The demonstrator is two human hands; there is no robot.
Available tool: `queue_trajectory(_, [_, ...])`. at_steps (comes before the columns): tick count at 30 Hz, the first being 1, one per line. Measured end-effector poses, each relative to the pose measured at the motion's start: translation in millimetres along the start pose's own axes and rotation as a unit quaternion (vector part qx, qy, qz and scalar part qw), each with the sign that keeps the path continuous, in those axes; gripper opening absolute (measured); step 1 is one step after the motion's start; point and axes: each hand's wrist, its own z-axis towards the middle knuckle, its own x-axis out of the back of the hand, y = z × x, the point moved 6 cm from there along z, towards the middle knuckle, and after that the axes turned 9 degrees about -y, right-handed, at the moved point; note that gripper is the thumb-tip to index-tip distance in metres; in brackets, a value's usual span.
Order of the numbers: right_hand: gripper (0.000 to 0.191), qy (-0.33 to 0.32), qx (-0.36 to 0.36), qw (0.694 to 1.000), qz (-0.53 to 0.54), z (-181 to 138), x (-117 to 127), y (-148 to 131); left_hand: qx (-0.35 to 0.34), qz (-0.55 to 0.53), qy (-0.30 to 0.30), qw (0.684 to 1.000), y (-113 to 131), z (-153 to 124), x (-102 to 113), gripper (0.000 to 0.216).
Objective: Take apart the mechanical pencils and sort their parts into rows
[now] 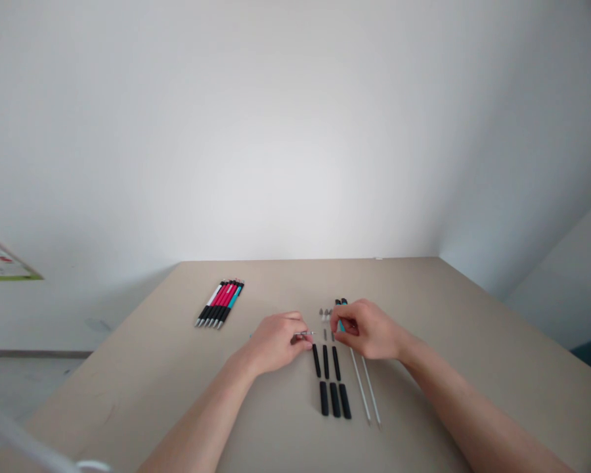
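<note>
My left hand [280,338] is closed in a pinch on a thin pen refill [303,334], its pointed end facing right. My right hand [367,328] is also pinched, just to the right; whatever lies between its fingertips is too small to make out. Beneath and behind it, turquoise pen barrels [341,325] show in part. Small grey pen tips [321,313] and thin springs [325,335] lie by its fingers. Toward me are a row of slim black tubes [326,361] and a row of thicker black grips [334,399]. Two white refills [360,386] lie beside them, partly under my right hand.
A row of assembled pens [220,303], white, pink and turquoise with black grips, lies at the left of the beige table [148,368]. A white wall [295,131] stands behind the table's far edge. A poster [2,259] hangs at far left.
</note>
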Motion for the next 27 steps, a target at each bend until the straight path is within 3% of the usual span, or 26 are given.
queue_trajectory(5, [0.017, -0.057, 0.008, 0.998, 0.003, -1, -8, -4, -0.005, 0.016, -0.003, 1.0, 2, 1, -1, 0.011])
queue_trajectory(27, [0.022, -0.104, 0.007, 0.994, -0.013, 0, -17, -3, -0.023, 0.003, -0.009, 1.0, 7, 3, -6, 0.011])
